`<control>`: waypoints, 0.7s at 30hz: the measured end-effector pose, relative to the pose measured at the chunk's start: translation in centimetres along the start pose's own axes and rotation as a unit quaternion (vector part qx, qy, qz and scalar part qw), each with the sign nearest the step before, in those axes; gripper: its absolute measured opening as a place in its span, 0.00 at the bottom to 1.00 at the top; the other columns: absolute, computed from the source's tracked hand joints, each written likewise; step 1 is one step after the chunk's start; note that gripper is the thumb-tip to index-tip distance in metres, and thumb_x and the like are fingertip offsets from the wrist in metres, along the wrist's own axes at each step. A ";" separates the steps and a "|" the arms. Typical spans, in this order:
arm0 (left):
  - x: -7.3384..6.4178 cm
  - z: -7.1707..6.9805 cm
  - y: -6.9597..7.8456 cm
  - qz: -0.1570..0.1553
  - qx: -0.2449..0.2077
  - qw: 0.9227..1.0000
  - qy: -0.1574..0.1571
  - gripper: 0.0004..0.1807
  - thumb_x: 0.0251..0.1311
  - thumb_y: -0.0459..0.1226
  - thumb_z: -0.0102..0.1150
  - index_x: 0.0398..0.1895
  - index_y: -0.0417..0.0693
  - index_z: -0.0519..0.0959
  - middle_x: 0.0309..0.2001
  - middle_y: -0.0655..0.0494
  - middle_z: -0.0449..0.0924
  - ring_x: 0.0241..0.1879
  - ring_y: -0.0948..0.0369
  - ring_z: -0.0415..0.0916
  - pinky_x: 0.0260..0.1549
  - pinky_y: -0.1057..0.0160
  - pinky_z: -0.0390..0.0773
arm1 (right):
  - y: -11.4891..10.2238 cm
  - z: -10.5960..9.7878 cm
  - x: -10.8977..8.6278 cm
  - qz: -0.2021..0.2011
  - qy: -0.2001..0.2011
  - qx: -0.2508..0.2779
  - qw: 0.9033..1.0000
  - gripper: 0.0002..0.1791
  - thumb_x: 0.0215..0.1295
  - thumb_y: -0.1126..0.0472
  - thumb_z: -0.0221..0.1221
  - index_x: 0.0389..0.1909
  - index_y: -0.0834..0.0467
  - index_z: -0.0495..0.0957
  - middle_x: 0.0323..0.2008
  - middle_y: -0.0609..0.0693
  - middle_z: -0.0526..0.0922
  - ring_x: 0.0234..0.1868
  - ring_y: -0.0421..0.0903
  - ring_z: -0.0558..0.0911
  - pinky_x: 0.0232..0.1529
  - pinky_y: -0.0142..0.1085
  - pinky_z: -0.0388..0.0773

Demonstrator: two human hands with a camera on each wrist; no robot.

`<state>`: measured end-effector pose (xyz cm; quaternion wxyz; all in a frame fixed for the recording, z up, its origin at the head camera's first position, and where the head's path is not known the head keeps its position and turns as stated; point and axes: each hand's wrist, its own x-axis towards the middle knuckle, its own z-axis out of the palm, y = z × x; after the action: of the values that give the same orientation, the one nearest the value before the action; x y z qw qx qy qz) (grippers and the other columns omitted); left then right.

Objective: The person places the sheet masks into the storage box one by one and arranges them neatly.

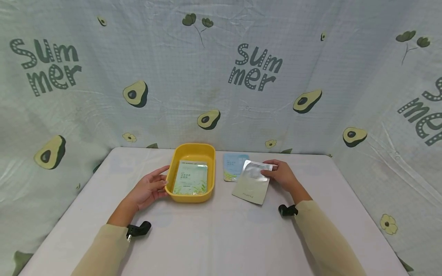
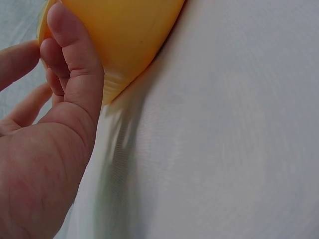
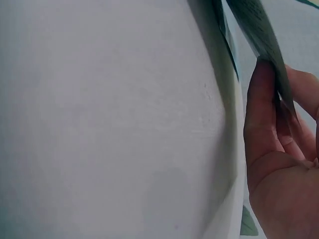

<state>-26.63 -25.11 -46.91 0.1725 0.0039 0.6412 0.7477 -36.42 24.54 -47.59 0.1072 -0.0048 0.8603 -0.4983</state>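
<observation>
A yellow plastic basket point(image 1: 191, 199) stands on the table, and inside it lies a pale green packet point(image 1: 190, 178) with leaf prints. My left hand point(image 1: 149, 188) holds the basket's left rim; in the left wrist view the thumb point(image 2: 79, 59) lies along the outer wall, with fingers at the rim. Between thumb and fingers, my right hand point(image 1: 281, 174) pinches the upper right corner of a silver-and-beige sheet-mask packet point(image 1: 253, 186). This packet is tilted and overlaps a light blue packet point(image 1: 232, 165) behind it. In the right wrist view the pinched packet point(image 3: 266, 40) appears edge-on.
The white-covered table point(image 1: 214, 241) extends in front of both hands. Behind it hangs a pale cloth point(image 1: 221, 84) with avocado and "summer" prints, continuing along the sides. Black camera mounts sit on the left wrist point(image 1: 139, 229) and the right wrist point(image 1: 288, 210).
</observation>
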 end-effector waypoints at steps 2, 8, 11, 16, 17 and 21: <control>-0.1 0.0 0.0 -0.001 -0.001 1.000 0.001 0.42 0.72 0.30 0.55 0.84 0.52 0.48 0.52 0.54 0.71 0.41 0.61 0.80 0.42 0.65 0.86 | -0.1 0.2 -0.2 0.000 -0.005 0.015 1.000 0.33 0.62 0.55 0.72 0.67 0.59 0.75 0.52 0.61 0.86 0.44 0.46 0.84 0.44 0.33 0.83; -0.1 0.0 0.1 -0.001 -0.003 1.000 -0.002 0.42 0.72 0.30 0.55 0.84 0.52 0.48 0.52 0.54 0.70 0.41 0.61 0.80 0.42 0.66 0.86 | -0.7 0.7 -1.1 0.005 -0.029 0.049 0.998 0.32 0.63 0.57 0.71 0.67 0.58 0.74 0.51 0.61 0.86 0.39 0.46 0.86 0.38 0.36 0.85; -0.1 0.0 0.1 -0.001 -0.004 1.000 -0.004 0.42 0.73 0.30 0.54 0.84 0.52 0.48 0.52 0.54 0.71 0.41 0.61 0.80 0.42 0.66 0.86 | -1.1 0.9 -1.6 0.012 -0.036 0.067 0.997 0.32 0.63 0.59 0.71 0.67 0.57 0.74 0.51 0.61 0.86 0.38 0.47 0.87 0.36 0.37 0.86; -0.1 0.0 0.2 0.000 -0.006 1.000 -0.006 0.41 0.73 0.30 0.54 0.84 0.52 0.47 0.52 0.54 0.71 0.41 0.61 0.80 0.42 0.66 0.86 | -1.2 1.2 -2.4 0.020 -0.036 0.082 0.996 0.31 0.63 0.60 0.70 0.67 0.56 0.75 0.53 0.61 0.85 0.39 0.48 0.87 0.37 0.38 0.87; -0.1 0.0 0.2 0.000 -0.006 1.000 -0.006 0.41 0.73 0.30 0.54 0.84 0.52 0.47 0.52 0.54 0.70 0.40 0.61 0.80 0.42 0.66 0.86 | -1.2 1.2 -2.5 0.020 -0.038 0.081 0.996 0.31 0.63 0.60 0.70 0.67 0.56 0.75 0.53 0.61 0.85 0.40 0.48 0.87 0.37 0.38 0.87; -0.1 0.0 0.2 -0.001 -0.007 1.000 -0.006 0.42 0.73 0.30 0.54 0.84 0.52 0.47 0.52 0.55 0.70 0.40 0.61 0.80 0.42 0.66 0.86 | -1.2 1.4 -3.0 0.022 -0.043 0.091 0.995 0.32 0.61 0.60 0.72 0.67 0.57 0.75 0.52 0.60 0.86 0.40 0.47 0.88 0.36 0.37 0.87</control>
<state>-26.53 -25.16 -46.73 0.1771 0.0064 0.6350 0.7519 -33.35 23.06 -46.74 0.1551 0.0023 0.8061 -0.5712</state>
